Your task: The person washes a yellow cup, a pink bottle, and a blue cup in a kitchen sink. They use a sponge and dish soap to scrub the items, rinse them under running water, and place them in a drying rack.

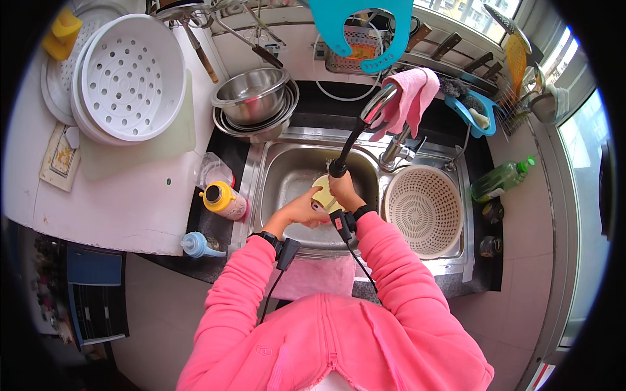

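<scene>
A pale yellow dish, perhaps a bowl, is held over the steel sink basin. My left hand grips it from the left, with the thumb up along its side and the fingers below. Against its right side is my right hand, directly beneath the black spout end of the tap. The fingers of that hand are largely hidden, so its hold is unclear. Both wrists wear black straps with cabled devices.
Right of the basin sits a beige plastic colander. A pink cloth drapes over the tap. Stacked steel bowls stand behind left; a yellow-capped bottle is at the left rim. A green bottle leans at right.
</scene>
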Action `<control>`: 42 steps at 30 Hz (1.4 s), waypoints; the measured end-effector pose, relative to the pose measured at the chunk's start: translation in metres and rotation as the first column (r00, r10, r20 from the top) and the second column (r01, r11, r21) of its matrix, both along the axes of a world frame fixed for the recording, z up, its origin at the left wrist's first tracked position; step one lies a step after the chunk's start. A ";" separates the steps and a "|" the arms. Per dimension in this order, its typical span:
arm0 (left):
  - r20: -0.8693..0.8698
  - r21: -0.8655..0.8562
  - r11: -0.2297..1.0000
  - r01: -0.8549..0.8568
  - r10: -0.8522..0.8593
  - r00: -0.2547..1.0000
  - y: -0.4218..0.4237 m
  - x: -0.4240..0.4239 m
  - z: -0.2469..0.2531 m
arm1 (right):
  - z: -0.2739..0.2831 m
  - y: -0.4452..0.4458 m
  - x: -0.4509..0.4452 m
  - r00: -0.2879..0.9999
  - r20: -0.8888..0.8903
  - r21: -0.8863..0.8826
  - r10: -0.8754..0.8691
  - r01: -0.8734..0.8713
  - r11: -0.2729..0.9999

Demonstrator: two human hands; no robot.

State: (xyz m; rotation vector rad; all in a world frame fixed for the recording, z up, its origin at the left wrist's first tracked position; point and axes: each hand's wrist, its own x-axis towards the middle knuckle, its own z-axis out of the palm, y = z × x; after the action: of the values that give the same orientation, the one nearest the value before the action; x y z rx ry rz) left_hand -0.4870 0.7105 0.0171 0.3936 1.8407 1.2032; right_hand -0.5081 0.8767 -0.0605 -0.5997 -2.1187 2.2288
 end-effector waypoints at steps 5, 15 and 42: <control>-0.388 0.067 0.997 -0.027 0.051 0.920 -0.004 -0.017 -0.033 | 0.034 0.031 0.012 0.989 -0.138 -0.081 -0.061 0.050 0.995; -0.580 -0.080 0.990 0.113 -0.139 0.802 0.039 -0.040 0.007 | 0.069 0.036 0.052 0.757 -0.099 0.995 0.645 0.092 0.046; -0.687 0.015 0.998 0.062 -0.035 0.726 0.005 -0.041 -0.018 | 0.022 0.029 0.024 0.830 -0.232 0.843 0.507 -0.089 0.531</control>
State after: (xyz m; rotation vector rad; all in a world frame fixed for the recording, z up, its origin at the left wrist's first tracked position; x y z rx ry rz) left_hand -0.5280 0.7154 -0.0005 1.0188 2.4124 1.1345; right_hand -0.4838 0.9060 -0.0385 0.3646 -2.6988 0.9945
